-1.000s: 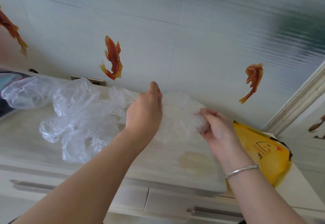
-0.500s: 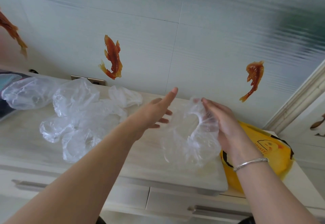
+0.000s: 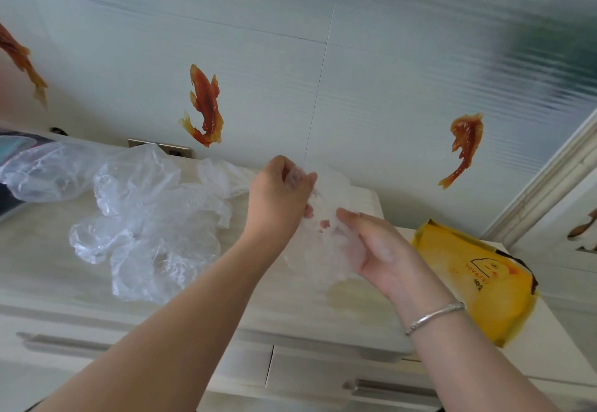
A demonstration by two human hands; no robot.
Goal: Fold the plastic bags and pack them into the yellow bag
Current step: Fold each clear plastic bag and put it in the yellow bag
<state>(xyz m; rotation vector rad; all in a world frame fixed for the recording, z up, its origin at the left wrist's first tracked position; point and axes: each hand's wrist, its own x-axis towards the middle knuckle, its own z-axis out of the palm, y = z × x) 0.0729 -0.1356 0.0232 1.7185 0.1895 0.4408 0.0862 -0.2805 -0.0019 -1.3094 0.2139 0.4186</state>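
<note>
Mid-frame, a clear plastic bag [image 3: 326, 214] bunched between two bare hands above the pale cabinet top [image 3: 48, 266]. Left hand [image 3: 277, 198] at centre, fingers curled, pinching the bag's upper edge between thumb and fingertips. Right hand [image 3: 371, 247] just right of and below it, palm turned inward, fingers curved against the crumpled film and partly seen through it; probably gripping rather than only cupping, though the blur and the film over the fingers leave that uncertain. Silver bangle [image 3: 434, 318] on the right wrist.

At centre left of the frame, a loose heap of more clear bags [image 3: 145, 217] lying unfolded on the cabinet top, well apart from the held one. One further clear bag [image 3: 45, 171] at the far left edge, puffed up, just beside the heap.

At lower right, the yellow bag [image 3: 478, 285] lying flat on a lower white surface [image 3: 549, 363] beside the cabinet, printed with a small cartoon face and lettering, near the right forearm but not touched by it.

Below the cabinet top, drawer fronts with long bar handles [image 3: 384, 387]. Behind, across the upper frame, a pale tiled wall [image 3: 387, 72] with orange fish stickers [image 3: 205, 108], and a wall socket [image 3: 161, 146] just behind the heap.
</note>
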